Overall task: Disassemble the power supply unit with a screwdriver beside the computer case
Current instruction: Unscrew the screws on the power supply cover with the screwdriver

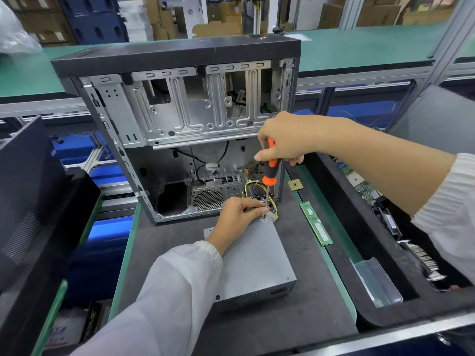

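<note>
Off to the right on the dark grey work mat [303,312] there's a long green RAM stick [316,224] lying flat, and a small square gold CPU chip [295,185] a bit further back. The black tray [341,217] beside them holds a green circuit board [361,185], what looks like a finned metal heatsink [421,258], and a clear plastic container [377,282].

The left hand [237,217] hid the slim steel screwdriver tip [267,199]; the flat grey metal power supply box [257,258] was perhaps half-covered by the white sleeve [174,291].
</note>
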A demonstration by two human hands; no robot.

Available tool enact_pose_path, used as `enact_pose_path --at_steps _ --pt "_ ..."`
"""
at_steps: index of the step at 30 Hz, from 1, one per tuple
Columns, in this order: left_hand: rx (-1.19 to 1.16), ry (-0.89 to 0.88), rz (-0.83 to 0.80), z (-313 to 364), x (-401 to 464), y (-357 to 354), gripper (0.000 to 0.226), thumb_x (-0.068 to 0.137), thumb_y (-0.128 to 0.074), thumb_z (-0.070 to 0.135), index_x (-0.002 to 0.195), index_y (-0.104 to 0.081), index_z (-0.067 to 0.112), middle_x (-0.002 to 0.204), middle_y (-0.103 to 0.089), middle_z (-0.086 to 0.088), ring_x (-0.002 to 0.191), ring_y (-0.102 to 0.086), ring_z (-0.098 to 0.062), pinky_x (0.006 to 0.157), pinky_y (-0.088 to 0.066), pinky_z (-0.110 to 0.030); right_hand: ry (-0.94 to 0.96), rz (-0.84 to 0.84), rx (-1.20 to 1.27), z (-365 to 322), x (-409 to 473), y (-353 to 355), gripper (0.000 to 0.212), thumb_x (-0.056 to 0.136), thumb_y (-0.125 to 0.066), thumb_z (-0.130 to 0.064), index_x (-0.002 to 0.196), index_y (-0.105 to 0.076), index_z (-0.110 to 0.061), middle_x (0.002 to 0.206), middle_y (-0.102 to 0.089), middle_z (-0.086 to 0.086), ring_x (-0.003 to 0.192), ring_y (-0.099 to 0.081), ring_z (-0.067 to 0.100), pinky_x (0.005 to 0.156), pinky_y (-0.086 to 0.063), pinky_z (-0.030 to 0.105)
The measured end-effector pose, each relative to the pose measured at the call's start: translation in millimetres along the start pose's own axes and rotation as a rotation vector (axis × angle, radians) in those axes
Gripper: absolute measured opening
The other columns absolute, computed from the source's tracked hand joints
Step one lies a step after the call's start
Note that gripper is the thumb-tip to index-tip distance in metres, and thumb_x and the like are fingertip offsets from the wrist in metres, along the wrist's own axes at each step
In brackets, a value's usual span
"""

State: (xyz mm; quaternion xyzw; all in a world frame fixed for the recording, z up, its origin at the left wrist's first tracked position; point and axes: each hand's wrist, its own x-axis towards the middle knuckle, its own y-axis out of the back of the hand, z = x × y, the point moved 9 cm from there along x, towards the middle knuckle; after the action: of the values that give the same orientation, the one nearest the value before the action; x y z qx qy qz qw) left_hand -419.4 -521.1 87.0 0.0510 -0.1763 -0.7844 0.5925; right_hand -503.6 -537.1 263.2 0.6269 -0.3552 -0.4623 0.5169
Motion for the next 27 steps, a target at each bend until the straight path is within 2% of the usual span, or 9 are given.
enact_pose_path --at_steps 4,6,9,14,18,20,23,25,27 --pt "0.020 -0.016 -0.005 5 -1 0 0.016 0.084 -0.074 0.013 0.098 -0.077 0.006 0.090 -0.076 -0.005 0.088 -0.071 -0.021 0.086 -0.056 -0.036 0.030 0.015 -0.025 -2 -1 0 0.033 0.095 -0.053 -0.043 0.087 -0.057 -0.011 0.056 -0.066 0.006 0.043 -0.063 0.016 0.044 -0.046 0.020" --pt "0.030 -0.012 -0.017 5 -1 -1 0.015 0.085 -0.074 0.014 0.097 -0.077 0.006 0.077 -0.075 0.004 0.076 -0.068 -0.015 0.074 -0.054 -0.029 0.066 0.019 -0.045 -5 -3 0 0.031 0.094 -0.055 -0.044 0.088 -0.056 -0.013 0.058 -0.065 0.003 0.044 -0.062 0.015 0.046 -0.045 0.021" --pt "0.039 -0.023 -0.028 5 -1 -1 0.009 0.086 -0.073 0.015 0.091 -0.077 0.009 0.044 -0.048 0.020 0.047 -0.040 -0.001 0.054 -0.032 -0.011 0.157 -0.005 -0.078 -15 -8 1 0.023 0.092 -0.060 -0.042 0.090 -0.057 -0.018 0.066 -0.063 0.000 0.066 -0.068 0.021 0.058 -0.047 0.028" --pt "0.014 -0.045 -0.029 6 -1 -2 0.009 0.085 -0.075 0.016 0.090 -0.078 0.009 0.041 -0.035 0.015 0.046 -0.029 -0.004 0.052 -0.025 -0.014 0.246 -0.125 -0.036 -28 -17 0 0.016 0.084 -0.071 -0.018 0.094 -0.062 -0.028 0.100 -0.064 -0.005 0.093 -0.062 0.022 0.081 -0.052 0.041" --pt "-0.039 -0.024 -0.068 4 1 -4 0.015 0.087 -0.073 0.016 0.099 -0.077 0.009 0.044 -0.033 0.015 0.049 -0.028 -0.004 0.055 -0.027 -0.017 0.250 -0.163 -0.054 -26 -21 0 0.025 0.080 -0.071 -0.004 0.093 -0.068 -0.024 0.099 -0.060 -0.016 0.096 -0.055 0.012 0.071 -0.044 0.021" --pt "-0.113 -0.013 -0.096 6 1 -4 0.017 0.089 -0.070 0.010 0.103 -0.075 0.005 0.052 -0.052 0.018 0.052 -0.045 -0.001 0.060 -0.038 -0.012 0.246 -0.167 -0.056 -25 -20 0 0.026 0.080 -0.071 -0.002 0.095 -0.069 -0.024 0.102 -0.061 -0.014 0.096 -0.055 0.012 0.069 -0.042 0.019" --pt "-0.119 -0.020 -0.093 10 3 0 0.017 0.088 -0.069 0.006 0.103 -0.075 0.000 0.090 -0.076 -0.002 0.084 -0.069 -0.004 0.078 -0.050 -0.015 0.216 -0.159 -0.075 -24 -17 2 0.029 0.082 -0.072 -0.012 0.107 -0.068 -0.026 0.103 -0.063 -0.008 0.091 -0.059 0.017 0.071 -0.046 0.027" --pt "-0.088 -0.043 -0.075 12 3 1 0.016 0.087 -0.070 0.006 0.101 -0.075 0.000 0.092 -0.075 -0.005 0.083 -0.068 0.000 0.077 -0.050 -0.013 0.162 -0.131 -0.034 -19 -13 4 0.031 0.084 -0.071 -0.034 0.112 -0.063 -0.023 0.082 -0.062 -0.009 0.078 -0.064 0.012 0.071 -0.050 0.029" --pt "-0.065 -0.064 -0.046 12 2 2 0.017 0.086 -0.071 0.005 0.102 -0.074 -0.001 0.091 -0.074 -0.003 0.079 -0.066 0.006 0.075 -0.048 -0.011 0.003 -0.146 0.021 -2 -7 2 0.053 0.084 -0.060 -0.061 0.105 -0.060 -0.012 0.059 -0.067 -0.002 0.063 -0.070 0.015 0.067 -0.055 0.029"
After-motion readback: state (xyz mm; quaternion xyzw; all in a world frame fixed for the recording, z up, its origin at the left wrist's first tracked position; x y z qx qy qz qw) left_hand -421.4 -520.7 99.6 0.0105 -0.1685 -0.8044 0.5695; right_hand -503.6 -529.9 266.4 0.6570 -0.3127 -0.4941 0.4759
